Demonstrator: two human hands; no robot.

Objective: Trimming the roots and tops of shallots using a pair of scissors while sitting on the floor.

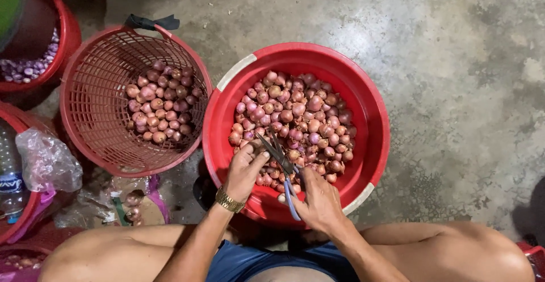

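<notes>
shallots (295, 117) fill the red tub (374, 123) in front of you; your left hand (245, 171) pinches one at the near edge of the pile, your right hand (319, 202) grips blue-handled scissors (279, 156), blades parted just beside it, basket (91, 117) to the left

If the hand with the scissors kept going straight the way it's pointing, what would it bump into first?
Probably the shallots piled in the red tub. The right hand aims its scissors up and slightly left over that pile, though depth is hard to judge.
</notes>
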